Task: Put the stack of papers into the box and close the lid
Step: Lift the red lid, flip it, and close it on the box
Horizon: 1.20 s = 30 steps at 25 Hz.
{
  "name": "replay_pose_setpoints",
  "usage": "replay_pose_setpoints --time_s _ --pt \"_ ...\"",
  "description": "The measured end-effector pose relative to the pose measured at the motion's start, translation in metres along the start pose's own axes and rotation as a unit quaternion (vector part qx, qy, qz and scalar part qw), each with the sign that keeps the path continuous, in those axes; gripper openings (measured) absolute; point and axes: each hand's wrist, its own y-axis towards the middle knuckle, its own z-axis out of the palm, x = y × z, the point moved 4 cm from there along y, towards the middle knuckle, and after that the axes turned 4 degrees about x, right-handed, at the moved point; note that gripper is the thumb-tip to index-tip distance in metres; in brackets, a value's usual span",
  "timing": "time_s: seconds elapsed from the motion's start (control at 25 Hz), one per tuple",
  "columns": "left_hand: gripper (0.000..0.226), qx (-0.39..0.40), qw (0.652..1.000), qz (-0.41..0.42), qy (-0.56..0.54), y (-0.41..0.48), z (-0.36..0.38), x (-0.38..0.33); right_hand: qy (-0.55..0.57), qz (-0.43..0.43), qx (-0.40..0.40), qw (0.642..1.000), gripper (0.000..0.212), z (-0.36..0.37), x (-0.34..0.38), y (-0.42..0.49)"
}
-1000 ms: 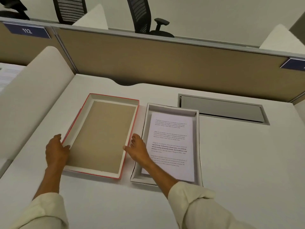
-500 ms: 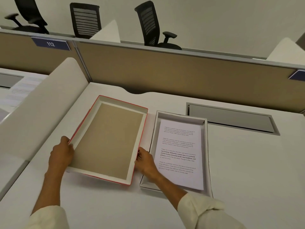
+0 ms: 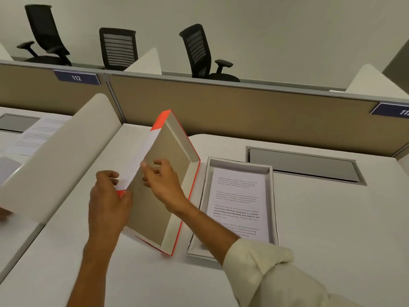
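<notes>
The red-edged lid [image 3: 164, 173] with a tan inside stands tilted up on its right long edge, left side raised, just left of the box. My left hand [image 3: 108, 202] grips the raised left edge near its front corner. My right hand [image 3: 162, 185] reaches across the lid's inside, fingers spread and curled near the raised edge; whether it touches the lid is unclear. The white box [image 3: 273, 196] lies open on the desk to the right, with the stack of printed papers [image 3: 239, 202] flat inside it.
A white curved divider [image 3: 59, 156] rises along the desk's left side, with printed sheets [image 3: 37, 134] beyond it. A grey cable hatch [image 3: 303, 165] is set into the desk behind the box. A tan partition [image 3: 243, 111] closes the back; office chairs stand behind it.
The lid lay flat, open side up, with a hand on each long side. Its left side has been lifted so it now stands tilted on its right edge; my right hand moved inside it.
</notes>
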Motion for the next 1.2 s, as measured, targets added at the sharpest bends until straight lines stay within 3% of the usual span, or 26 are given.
replay_pose_setpoints --time_s 0.08,0.2,0.32,0.44,0.52,0.6,0.68,0.76,0.88,0.92,1.04,1.12,1.2 --pt "0.052 -0.021 0.999 0.026 0.031 -0.018 0.012 -0.019 0.013 -0.009 -0.024 1.000 0.051 -0.004 0.009 0.004" --pt "0.066 0.008 0.999 0.024 0.044 -0.031 0.029 -0.031 0.000 -0.006 -0.056 0.998 0.048 -0.018 0.010 0.005" --pt "0.075 0.088 0.994 0.007 -0.058 -0.031 0.031 -0.038 0.039 0.011 -0.072 0.997 0.041 -0.035 0.009 -0.004" --pt "0.062 0.132 0.974 -0.008 -0.183 -0.024 0.027 -0.034 0.102 0.035 -0.080 0.991 0.037 -0.062 0.009 -0.020" --pt "0.052 0.132 0.973 -0.023 -0.187 -0.014 0.032 -0.018 0.140 0.042 -0.070 0.987 0.038 -0.080 0.008 -0.034" --pt "0.059 0.190 0.967 -0.078 -0.152 -0.001 0.054 0.011 0.177 0.040 -0.046 0.982 0.042 -0.098 0.007 -0.052" --pt "0.071 0.274 0.939 -0.147 -0.147 0.007 0.082 0.034 0.216 0.026 -0.019 0.976 0.040 -0.117 0.007 -0.073" --pt "0.067 0.341 0.887 -0.212 -0.228 0.000 0.100 0.039 0.259 0.010 0.003 0.966 0.039 -0.140 0.001 -0.092" --pt "0.051 0.361 0.823 -0.236 -0.371 -0.014 0.117 0.032 0.252 -0.002 0.000 0.968 0.045 -0.188 -0.016 -0.117" --pt "0.046 0.356 0.821 -0.223 -0.386 -0.015 0.122 0.029 0.226 -0.002 -0.015 0.974 0.046 -0.206 -0.027 -0.123" --pt "0.041 0.320 0.872 -0.136 -0.345 -0.016 0.141 0.009 0.083 0.037 -0.075 0.993 0.059 -0.245 -0.070 -0.138" --pt "0.042 0.310 0.898 -0.085 -0.299 -0.023 0.163 -0.002 -0.018 0.092 -0.135 0.986 0.070 -0.258 -0.107 -0.143" --pt "0.048 0.296 0.920 -0.044 -0.254 -0.029 0.187 -0.005 -0.093 0.137 -0.187 0.968 0.068 -0.266 -0.137 -0.147"
